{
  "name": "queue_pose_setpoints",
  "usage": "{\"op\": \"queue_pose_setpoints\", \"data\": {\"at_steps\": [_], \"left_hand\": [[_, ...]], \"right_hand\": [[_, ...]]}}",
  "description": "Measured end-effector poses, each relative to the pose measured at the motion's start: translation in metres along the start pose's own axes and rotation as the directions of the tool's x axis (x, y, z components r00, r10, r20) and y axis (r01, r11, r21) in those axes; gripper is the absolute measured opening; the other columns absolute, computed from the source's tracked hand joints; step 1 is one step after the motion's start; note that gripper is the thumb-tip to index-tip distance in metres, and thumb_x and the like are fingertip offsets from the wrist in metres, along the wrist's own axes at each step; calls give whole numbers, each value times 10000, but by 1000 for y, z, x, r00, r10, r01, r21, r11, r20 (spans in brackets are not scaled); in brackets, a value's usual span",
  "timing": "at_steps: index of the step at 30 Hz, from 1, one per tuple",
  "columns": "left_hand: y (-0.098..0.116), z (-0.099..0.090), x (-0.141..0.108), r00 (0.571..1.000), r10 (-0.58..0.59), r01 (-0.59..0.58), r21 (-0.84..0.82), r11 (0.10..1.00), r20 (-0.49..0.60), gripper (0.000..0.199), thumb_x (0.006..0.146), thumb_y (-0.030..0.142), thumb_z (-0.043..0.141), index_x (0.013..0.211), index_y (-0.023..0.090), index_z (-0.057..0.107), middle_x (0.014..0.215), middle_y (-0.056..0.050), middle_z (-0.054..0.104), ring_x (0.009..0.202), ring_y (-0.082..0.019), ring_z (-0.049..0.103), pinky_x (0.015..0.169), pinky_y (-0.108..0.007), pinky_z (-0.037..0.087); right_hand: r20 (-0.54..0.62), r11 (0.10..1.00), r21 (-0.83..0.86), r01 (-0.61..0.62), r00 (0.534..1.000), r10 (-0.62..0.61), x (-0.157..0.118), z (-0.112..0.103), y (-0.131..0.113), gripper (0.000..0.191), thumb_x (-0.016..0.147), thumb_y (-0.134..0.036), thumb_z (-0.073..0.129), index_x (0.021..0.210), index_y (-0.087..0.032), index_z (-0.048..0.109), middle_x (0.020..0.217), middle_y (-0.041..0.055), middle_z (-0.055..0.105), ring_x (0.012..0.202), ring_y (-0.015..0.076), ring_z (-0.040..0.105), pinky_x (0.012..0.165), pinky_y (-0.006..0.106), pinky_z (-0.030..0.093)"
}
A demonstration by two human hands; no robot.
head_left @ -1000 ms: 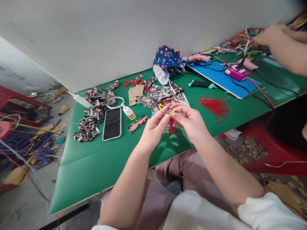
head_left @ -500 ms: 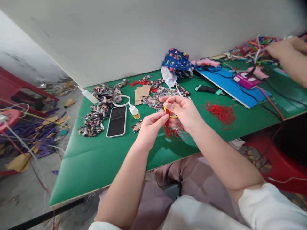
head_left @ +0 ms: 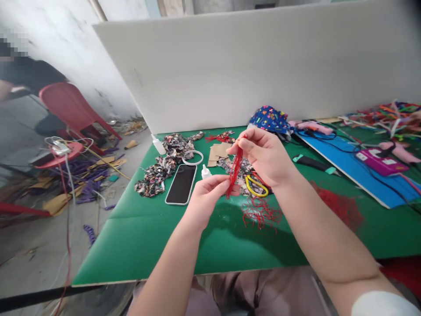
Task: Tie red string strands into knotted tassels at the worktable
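Observation:
A tassel of red threads (head_left: 235, 172) hangs in front of me above the green table. My right hand (head_left: 265, 153) pinches its top end between thumb and fingers. Lower down, my left hand (head_left: 208, 195) has thumb and fingers closed on the strands at its side. Beneath and to the right, loose red thread clippings (head_left: 261, 213) lie on the table. Yellow-handled scissors (head_left: 256, 186) rest just behind them, partly hidden by my right hand. A white dropper bottle (head_left: 206, 172) stands behind my left hand, its lower part covered.
To the left lie a phone (head_left: 181, 184), a white ring (head_left: 193, 157) and floral fabric strips (head_left: 154, 175). Cardboard pieces (head_left: 219, 152) sit behind my hands. On the right are a box cutter (head_left: 315, 165), a blue board (head_left: 355, 169) and a purple box (head_left: 381, 161) with cables.
My view has tilted up and shifted left. Both hands have drawn apart along the tassel, which now hangs stretched out. The scissors show more clearly. The co-worker's arms at right have mostly left view.

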State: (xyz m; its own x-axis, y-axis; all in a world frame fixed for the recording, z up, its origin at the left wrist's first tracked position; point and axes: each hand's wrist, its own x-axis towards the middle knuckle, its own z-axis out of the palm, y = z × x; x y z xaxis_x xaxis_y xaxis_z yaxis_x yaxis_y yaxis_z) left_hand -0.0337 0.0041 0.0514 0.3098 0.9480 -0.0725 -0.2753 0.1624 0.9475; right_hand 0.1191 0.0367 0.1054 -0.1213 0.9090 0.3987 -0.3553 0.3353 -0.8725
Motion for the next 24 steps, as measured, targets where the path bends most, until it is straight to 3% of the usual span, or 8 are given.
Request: {"op": "queue_pose_setpoints", "data": {"at_steps": [3, 5, 8, 10, 11, 16, 20, 24], "left_hand": [[1, -8, 4, 999, 33, -29, 121, 992, -31, 176, 731, 297, 682, 842, 163, 701, 769, -38, 728, 732, -158, 674, 732, -265, 505], [3, -14, 6, 988, 128, -104, 237, 966, -86, 191, 741, 295, 670, 870, 159, 705, 904, -61, 726, 867, -179, 661, 800, -272, 496], [5, -17, 6, 912, 366, -302, 299, 905, -185, 203, 760, 270, 651, 934, 169, 687, 1023, -67, 699, 985, -187, 629, 867, -289, 486], [5, -14, 4, 851, 493, -433, 292, 853, -180, 223, 745, 229, 670, 966, 194, 671, 1022, -46, 697, 989, -173, 633, 859, -281, 503], [5, -12, 3, 841, 517, -461, 288, 839, -160, 260, 732, 209, 684, 991, 208, 663, 1020, -35, 697, 972, -163, 642, 847, -270, 514], [-1, -2, 0, 849, 486, -426, 276, 862, -207, 219, 754, 200, 661, 973, 202, 675, 861, -15, 722, 768, -140, 687, 715, -262, 578], [-2, 0, 1, 847, 464, -413, 229, 882, -260, 133, 742, 207, 667, 867, 180, 704, 882, -24, 731, 773, -156, 693, 707, -281, 592], [-4, 2, 3, 874, 400, -341, 236, 910, -277, 152, 747, 215, 641, 876, 175, 712, 844, -27, 736, 744, -167, 696, 698, -289, 587]], "right_hand": [[12, 999, -54, 6, 1000, -5, 4, -1, 0, 106, 766, -263, 662, 747, -192, 585, 691, -39, 642, 712, 104, 663, 711, 255, 521], [62, 992, -124, -7, 998, 15, 4, -2, 0, 105, 763, -266, 664, 747, -188, 596, 734, -20, 657, 758, 114, 655, 755, 276, 515], [157, 975, -222, -32, 985, 68, 3, -1, 3, 97, 751, -257, 675, 741, -179, 620, 875, 13, 674, 851, 128, 629, 804, 294, 499], [208, 971, -237, -37, 974, 87, 3, 2, 8, 92, 743, -247, 681, 731, -176, 625, 933, 18, 663, 894, 132, 613, 831, 298, 488], [228, 972, -233, -37, 969, 92, 2, 4, 11, 92, 742, -245, 681, 725, -175, 624, 937, 18, 657, 908, 134, 608, 841, 300, 484], [247, 971, -232, -56, 962, 115, 3, 11, 22, 110, 748, -267, 674, 719, -178, 616, 883, 13, 657, 895, 135, 606, 830, 304, 489], [199, 984, -168, -61, 975, 95, 5, 8, 23, 144, 759, -315, 665, 759, -192, 591, 777, -6, 665, 790, 124, 625, 788, 307, 508], [162, 988, -146, -45, 984, 68, 7, 2, 19, 151, 777, -334, 644, 773, -200, 576, 745, -15, 667, 737, 115, 639, 757, 295, 516]]}}
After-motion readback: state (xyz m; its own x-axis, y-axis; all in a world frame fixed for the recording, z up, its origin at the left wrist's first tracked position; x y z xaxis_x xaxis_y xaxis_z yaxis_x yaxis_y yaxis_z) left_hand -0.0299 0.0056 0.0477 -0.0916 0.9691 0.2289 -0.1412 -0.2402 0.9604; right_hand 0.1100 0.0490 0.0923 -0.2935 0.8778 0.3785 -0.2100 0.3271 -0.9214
